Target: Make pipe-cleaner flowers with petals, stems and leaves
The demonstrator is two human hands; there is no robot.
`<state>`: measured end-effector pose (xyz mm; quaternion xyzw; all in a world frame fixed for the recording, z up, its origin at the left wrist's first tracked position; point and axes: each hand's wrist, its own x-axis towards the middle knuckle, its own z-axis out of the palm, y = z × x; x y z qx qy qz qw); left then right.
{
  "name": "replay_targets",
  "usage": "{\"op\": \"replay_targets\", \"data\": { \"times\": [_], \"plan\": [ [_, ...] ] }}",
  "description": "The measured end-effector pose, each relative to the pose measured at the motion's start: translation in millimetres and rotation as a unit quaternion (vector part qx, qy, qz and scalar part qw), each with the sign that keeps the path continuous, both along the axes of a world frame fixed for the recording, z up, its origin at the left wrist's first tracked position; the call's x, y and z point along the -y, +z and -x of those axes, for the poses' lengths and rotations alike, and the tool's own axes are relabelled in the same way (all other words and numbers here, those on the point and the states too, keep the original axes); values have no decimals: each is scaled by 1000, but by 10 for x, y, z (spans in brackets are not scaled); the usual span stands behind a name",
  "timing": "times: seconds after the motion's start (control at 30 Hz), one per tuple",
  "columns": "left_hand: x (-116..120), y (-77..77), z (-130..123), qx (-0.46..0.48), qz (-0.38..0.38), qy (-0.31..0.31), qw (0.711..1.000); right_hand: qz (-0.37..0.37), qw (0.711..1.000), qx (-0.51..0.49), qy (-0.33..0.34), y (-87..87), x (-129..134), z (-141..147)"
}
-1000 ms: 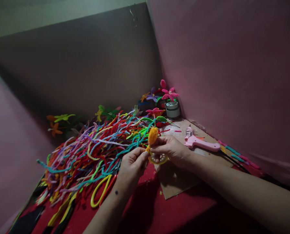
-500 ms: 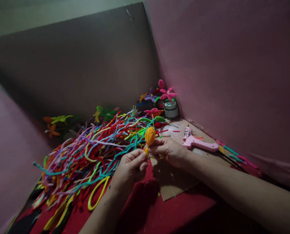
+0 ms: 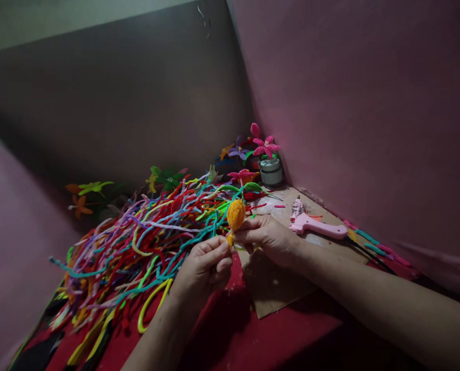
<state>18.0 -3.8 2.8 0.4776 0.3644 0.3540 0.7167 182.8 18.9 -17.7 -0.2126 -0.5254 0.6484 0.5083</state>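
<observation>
An orange pipe-cleaner flower bud is held upright between my two hands, above the front of the work surface. My left hand is closed, its thumb and finger pinching the narrow lower end of the bud. My right hand is closed too, its fingertips gripping the bud from the right, just under its rounded part. The exact contact at the fingertips is partly hidden. Left of and behind my hands spreads a big heap of coloured pipe cleaners.
A pink glue gun with a black cord lies on a cardboard sheet at the right. Behind it, a grey pot bears a pink flower. Red cloth covers the table; walls close in behind and right.
The bud has turned slightly between my fingers, its rounded side now facing me more. My hands have barely moved, and the view has shifted a little.
</observation>
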Motion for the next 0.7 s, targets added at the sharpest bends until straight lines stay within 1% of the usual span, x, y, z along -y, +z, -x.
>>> {"op": "replay_targets", "data": {
  "times": [0.07, 0.23, 0.3, 0.37, 0.43, 0.47, 0.53, 0.63, 0.7],
  "plan": [
    [2, 13, -9, 5, 9, -7, 1000, 9, 1000, 0, 8, 3, 7, 0],
    [8, 29, -13, 20, 34, -23, 999, 64, 997, -2, 39, -10, 14, 11],
    [5, 25, -3, 26, 41, -33, 998, 69, 996, -7, 47, -29, 13, 22],
    [2, 20, 5, 23, 45, -41, 998, 65, 997, -12, 43, -47, 11, 35],
    [5, 21, 4, 1, 33, -35, 999, 63, 997, -17, 30, -55, 6, 40],
    [8, 25, 2, -17, 14, -26, 999, 64, 997, -21, 22, -50, 2, 36],
    [10, 46, -1, -65, -53, 14, 996, 67, 997, -36, 2, -16, -9, 7],
    [-11, 90, 20, -134, -168, 114, 970, 73, 992, -91, -50, 101, -39, -96],
    [-41, 111, 53, -146, -197, 175, 953, 90, 981, -146, -86, 198, -67, -193]
  ]
}}
